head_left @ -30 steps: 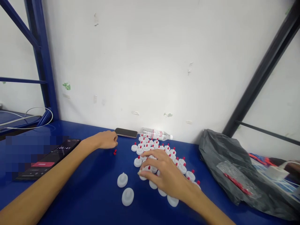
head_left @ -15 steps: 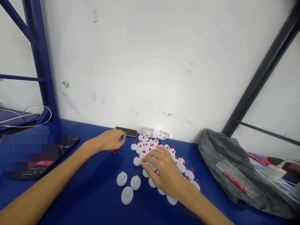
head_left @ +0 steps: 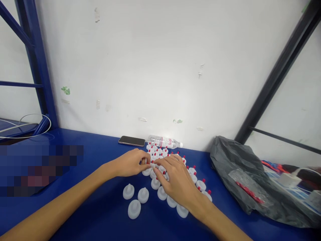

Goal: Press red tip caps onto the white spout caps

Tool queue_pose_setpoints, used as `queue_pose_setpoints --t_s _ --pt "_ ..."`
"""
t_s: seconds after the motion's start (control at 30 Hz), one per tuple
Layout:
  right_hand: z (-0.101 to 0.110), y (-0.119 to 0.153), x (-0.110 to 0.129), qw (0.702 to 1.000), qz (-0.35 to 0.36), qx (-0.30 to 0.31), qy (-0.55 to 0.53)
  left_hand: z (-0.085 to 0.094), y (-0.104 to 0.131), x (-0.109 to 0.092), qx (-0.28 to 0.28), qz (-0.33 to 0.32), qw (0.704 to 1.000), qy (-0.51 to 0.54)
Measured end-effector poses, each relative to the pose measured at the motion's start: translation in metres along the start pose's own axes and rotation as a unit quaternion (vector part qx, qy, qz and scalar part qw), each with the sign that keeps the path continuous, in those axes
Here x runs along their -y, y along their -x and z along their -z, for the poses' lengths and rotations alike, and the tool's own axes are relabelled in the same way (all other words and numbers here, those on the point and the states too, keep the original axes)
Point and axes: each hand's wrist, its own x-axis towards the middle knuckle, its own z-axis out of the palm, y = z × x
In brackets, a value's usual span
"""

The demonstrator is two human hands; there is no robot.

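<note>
My left hand (head_left: 131,163) is closed in a pinch, with a bit of red, apparently a small red cap, at its fingertips. Thumb and index finger of my right hand (head_left: 175,179) meet around a small white nozzle lid (head_left: 152,165), mostly hidden by the fingers. Both sets of fingertips nearly touch. Around and beneath my right hand stand many round white nozzle lids, most with red tips, like the one at the right (head_left: 201,184). Several nearer lids (head_left: 182,211) show no red tip. Apart from these, three bare lids (head_left: 134,209) sit at the front.
A phone (head_left: 131,141) and a clear bottle (head_left: 165,142) lie along the wall on the blue table (head_left: 82,144). At the right, a grey plastic bag (head_left: 230,160) carries a clear packet of red pieces (head_left: 249,192). A blurred-out patch covers the left side.
My left hand has moved right, from beside the loose red caps to my right hand's fingertips. My right thumb and index finger have come together. The view has shifted slightly.
</note>
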Motion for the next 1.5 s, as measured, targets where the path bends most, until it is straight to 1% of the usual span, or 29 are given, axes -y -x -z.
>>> queue_pose_setpoints --t_s 0.07,0.13,0.23,0.3,0.4,0.47,0.57,0.63,0.77,0.83,0.9,0.93,0.97,1.03,1.07,1.13,1.2,1.27,1.3,1.37,1.5 --pt "0.001 0.001 -0.001 1.0 -0.002 0.006 0.008 0.002 -0.001 -0.006 -0.013 -0.001 0.999 0.043" --pt "0.002 0.0 -0.002 1.0 -0.003 0.007 0.01 0.004 -0.001 -0.013 -0.013 -0.007 0.996 0.084" --pt "0.004 -0.002 -0.004 1.0 -0.018 0.007 -0.011 0.001 0.0 -0.023 -0.015 -0.023 0.993 0.111" --pt "0.004 -0.003 -0.007 0.999 -0.027 0.004 -0.024 -0.002 0.001 -0.027 -0.037 -0.03 0.994 0.095" --pt "0.002 -0.003 -0.012 0.999 -0.021 -0.021 -0.015 -0.006 0.003 -0.031 -0.075 -0.047 0.995 0.034" --pt "0.001 -0.003 -0.015 1.0 -0.013 -0.026 -0.009 -0.006 0.005 -0.032 -0.076 -0.067 0.995 -0.005" --pt "0.004 -0.003 -0.017 1.0 0.005 -0.022 -0.011 -0.005 0.006 -0.032 -0.059 -0.087 0.994 -0.033" --pt "0.007 -0.006 -0.016 0.999 0.03 -0.036 0.004 -0.005 0.005 -0.034 -0.065 -0.085 0.994 -0.036" --pt "0.014 -0.011 -0.014 0.99 0.083 -0.079 0.083 -0.005 0.0 -0.037 -0.097 -0.056 0.994 -0.016" --pt "0.02 -0.012 -0.02 0.98 0.099 -0.096 0.141 0.002 -0.001 -0.031 -0.116 -0.026 0.993 -0.006" --pt "0.029 -0.013 -0.032 0.966 0.092 -0.124 0.207 0.018 -0.001 -0.017 -0.148 0.024 0.989 -0.006" --pt "0.034 -0.013 -0.038 0.959 0.073 -0.145 0.234 0.029 0.0 -0.007 -0.166 0.053 0.985 -0.014" --pt "0.039 -0.014 -0.043 0.955 0.046 -0.165 0.244 0.041 0.001 0.004 -0.183 0.083 0.979 -0.029" --pt "0.045 -0.015 -0.047 0.961 0.007 -0.189 0.204 0.059 0.003 0.026 -0.203 0.142 0.966 -0.072" --pt "0.045 -0.016 -0.045 0.966 -0.002 -0.196 0.166 0.065 0.004 0.035 -0.195 0.169 0.961 -0.096" --pt "0.039 -0.016 -0.032 0.981 0.004 -0.179 0.077 0.066 0.005 0.05 -0.142 0.208 0.958 -0.135" --pt "0.03 -0.014 -0.014 0.994 0.022 -0.109 -0.004 0.059 0.006 0.06 -0.066 0.226 0.959 -0.158" --pt "0.021 -0.01 0.002 0.996 0.025 -0.06 -0.056 0.05 0.007 0.066 0.006 0.23 0.959 -0.166" --pt "0.017 -0.008 0.007 0.996 0.021 -0.045 -0.073 0.046 0.007 0.068 0.035 0.228 0.959 -0.167" --pt "0.01 -0.003 0.013 0.995 0.008 -0.022 -0.093 0.042 0.007 0.072 0.078 0.225 0.957 -0.168" --pt "-0.001 0.001 0.008 0.995 0.001 0.023 -0.101 0.042 0.006 0.074 0.12 0.221 0.951 -0.178"
